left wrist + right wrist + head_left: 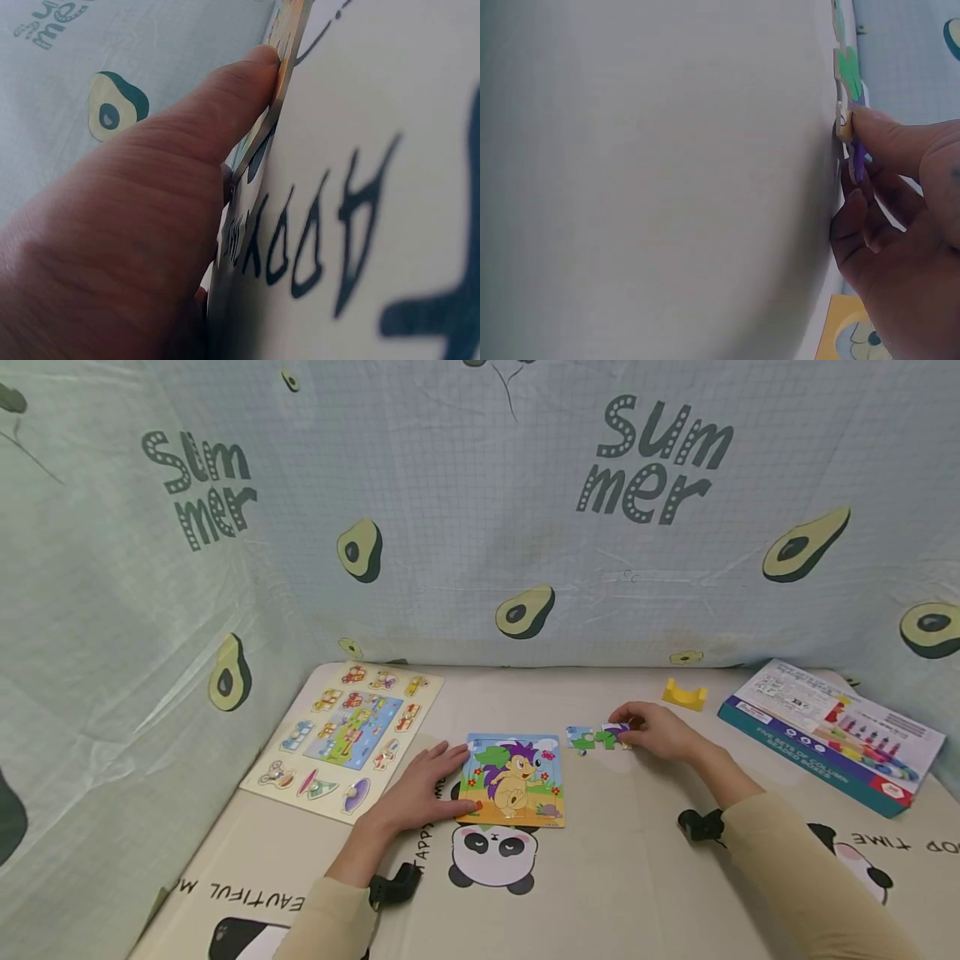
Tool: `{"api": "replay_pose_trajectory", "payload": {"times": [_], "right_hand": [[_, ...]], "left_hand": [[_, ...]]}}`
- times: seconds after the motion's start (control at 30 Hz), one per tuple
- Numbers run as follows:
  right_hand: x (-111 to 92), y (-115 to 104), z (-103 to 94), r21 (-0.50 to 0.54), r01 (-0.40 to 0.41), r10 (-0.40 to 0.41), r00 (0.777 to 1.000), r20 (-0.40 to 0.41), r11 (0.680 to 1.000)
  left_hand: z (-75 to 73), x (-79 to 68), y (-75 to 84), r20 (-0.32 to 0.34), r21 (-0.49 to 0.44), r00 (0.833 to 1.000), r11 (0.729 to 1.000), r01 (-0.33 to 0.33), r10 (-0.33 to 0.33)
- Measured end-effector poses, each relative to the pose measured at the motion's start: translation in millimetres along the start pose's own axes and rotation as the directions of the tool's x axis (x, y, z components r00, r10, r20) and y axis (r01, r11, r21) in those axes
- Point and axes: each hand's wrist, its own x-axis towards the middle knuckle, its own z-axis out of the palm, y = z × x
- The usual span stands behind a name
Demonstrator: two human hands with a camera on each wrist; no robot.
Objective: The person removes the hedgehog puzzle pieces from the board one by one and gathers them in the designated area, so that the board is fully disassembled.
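Observation:
A hedgehog jigsaw puzzle [512, 781] lies on the table with its picture assembled in its board. My left hand [416, 789] rests at the board's left side, thumb on the lower left edge and fingers spread by the upper left corner. In the left wrist view the thumb [247, 82] lies along the board's edge. Right of the board, my right hand [660, 731] pinches a purple puzzle piece [859, 161] between thumb and fingers. A piece with green on it [847, 73] adjoins it, and a blue and green piece [580, 737] lies to its left.
At the left lies a wooden peg puzzle board [352, 735] with vehicle and toy shapes. A yellow curved block [684, 695] stands behind my right hand. A flat game box [832, 735] lies at the right. Behind the table hangs an avocado-print curtain [450, 527].

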Motion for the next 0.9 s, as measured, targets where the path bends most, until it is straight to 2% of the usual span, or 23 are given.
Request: {"api": "replay_pose_trajectory", "payload": {"times": [0.9], "right_hand": [[-7.3,9.4,-1.3,0.013,0.034,-0.034,0.999,0.033,0.999]], "left_hand": [[0.6,0.7,0.5,0.005,-0.001,1.0,1.0,0.015,-0.015]]}}
